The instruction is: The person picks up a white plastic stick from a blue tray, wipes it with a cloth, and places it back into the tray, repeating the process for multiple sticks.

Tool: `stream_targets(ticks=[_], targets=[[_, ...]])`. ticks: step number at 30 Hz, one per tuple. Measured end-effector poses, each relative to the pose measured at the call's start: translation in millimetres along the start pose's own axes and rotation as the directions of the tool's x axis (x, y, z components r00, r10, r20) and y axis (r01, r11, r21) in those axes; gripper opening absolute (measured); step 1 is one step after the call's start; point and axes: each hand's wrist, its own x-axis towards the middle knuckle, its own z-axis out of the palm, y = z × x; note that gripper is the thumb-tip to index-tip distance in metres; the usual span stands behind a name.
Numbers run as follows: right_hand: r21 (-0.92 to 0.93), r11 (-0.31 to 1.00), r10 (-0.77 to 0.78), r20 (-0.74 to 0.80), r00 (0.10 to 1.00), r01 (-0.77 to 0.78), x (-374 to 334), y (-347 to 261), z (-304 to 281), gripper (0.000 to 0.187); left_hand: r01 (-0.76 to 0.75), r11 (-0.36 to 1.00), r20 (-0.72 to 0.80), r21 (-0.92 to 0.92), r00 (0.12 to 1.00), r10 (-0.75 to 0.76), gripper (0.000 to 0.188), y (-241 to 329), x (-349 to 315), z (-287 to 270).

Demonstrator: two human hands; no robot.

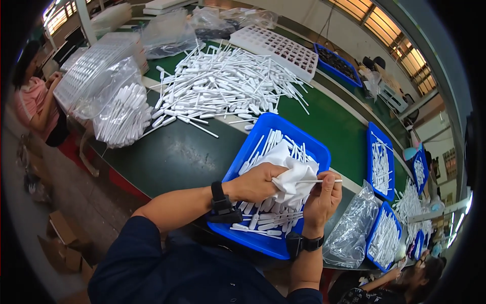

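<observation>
My left hand [254, 182] is closed on a crumpled white cloth [295, 175] above a blue tray [273, 249]. Between the fingers of my right hand [320, 200] is a thin white stick [310, 181], lying level. Its left end goes into the folds of the cloth, so that end is hidden. The tray under both hands holds many white plastic droppers [260, 220], each with a thin stem and a thicker bulb. Some lie beneath the cloth and my wrists.
A large heap of white droppers [217, 83] spreads beyond the tray, with a bagged bundle [124, 114] at left. A white foam rack [276, 48] stands behind. Blue trays [372, 190] and a clear plastic bag [352, 233] lie right. People sit at left [38, 109] and lower right [405, 283].
</observation>
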Motion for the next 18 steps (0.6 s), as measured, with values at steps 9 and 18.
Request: stream_targets(ticks=[9,18], targets=[[0.047,0.999,-0.015,0.024,1.000,0.014,-2,-6,11,0.028,-0.009,0.951,-0.114,-0.310,0.993,-0.028,0.024,-4,-4,0],[0.029,1.000,-0.002,0.067,0.998,0.000,-6,-5,5,0.026,-0.072,0.951,-0.253,-0.300,0.967,-0.007,0.023,-1,0,3]])
